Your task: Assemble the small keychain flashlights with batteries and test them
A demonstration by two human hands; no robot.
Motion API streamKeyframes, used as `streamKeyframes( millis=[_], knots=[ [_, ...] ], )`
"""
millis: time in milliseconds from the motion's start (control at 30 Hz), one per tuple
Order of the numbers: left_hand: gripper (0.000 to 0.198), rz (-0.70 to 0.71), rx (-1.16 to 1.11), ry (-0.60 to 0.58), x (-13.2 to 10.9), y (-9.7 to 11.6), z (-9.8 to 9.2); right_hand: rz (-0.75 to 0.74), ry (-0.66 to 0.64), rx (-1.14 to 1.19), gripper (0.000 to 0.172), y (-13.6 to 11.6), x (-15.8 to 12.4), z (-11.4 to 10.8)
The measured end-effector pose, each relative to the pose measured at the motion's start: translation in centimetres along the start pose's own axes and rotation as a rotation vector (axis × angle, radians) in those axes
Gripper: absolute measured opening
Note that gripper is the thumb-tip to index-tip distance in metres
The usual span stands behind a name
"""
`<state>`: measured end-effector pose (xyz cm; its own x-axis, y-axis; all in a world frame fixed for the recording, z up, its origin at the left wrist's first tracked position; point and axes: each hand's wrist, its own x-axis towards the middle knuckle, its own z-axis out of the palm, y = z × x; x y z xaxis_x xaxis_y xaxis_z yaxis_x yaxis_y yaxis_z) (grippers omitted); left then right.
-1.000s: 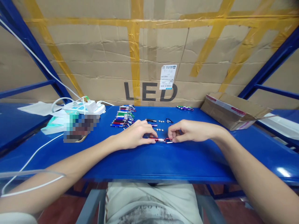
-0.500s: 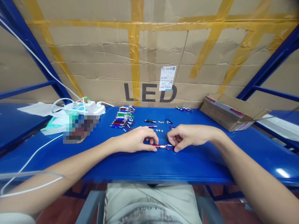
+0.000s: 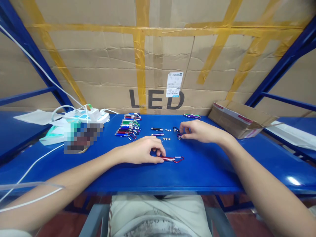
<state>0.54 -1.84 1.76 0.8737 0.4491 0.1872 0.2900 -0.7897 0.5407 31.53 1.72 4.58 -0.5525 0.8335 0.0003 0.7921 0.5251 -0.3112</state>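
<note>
My left hand rests on the blue table, thumb and fingers closed on the left end of a small red flashlight. A red carabiner hangs off the flashlight's right end and lies flat. Farther back, my right hand is over the table with thumb and fingers apart. Its tips are beside a dark carabiner and a purple carabiner; contact is hard to make out. Between the hands lie a black flashlight tube, a purple flashlight tube and two short rows of button cells.
Several flashlights with carabiners are lined up at the back left. More flashlights lie at the back, beside an open cardboard box. A power strip with white cables stands left, near a blurred object.
My right hand has left the red carabiner and moved back to the loose carabiners. The left hand still holds the red flashlight. The view has shifted slightly.
</note>
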Motion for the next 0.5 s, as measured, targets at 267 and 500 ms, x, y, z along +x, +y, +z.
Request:
streamKeyframes(
  millis=[267, 500],
  knots=[
    [0.024, -0.036, 0.025, 0.105, -0.2, -0.2, -0.5, -0.136, -0.011, 0.029, 0.014, 0.7, 0.5, 0.5],
    [0.033, -0.089, 0.433, 0.271, -0.1, -3.2, -0.7, -0.217, 0.16, 0.03, 0.011, -1.7, 1.0, 1.8]
  ],
)
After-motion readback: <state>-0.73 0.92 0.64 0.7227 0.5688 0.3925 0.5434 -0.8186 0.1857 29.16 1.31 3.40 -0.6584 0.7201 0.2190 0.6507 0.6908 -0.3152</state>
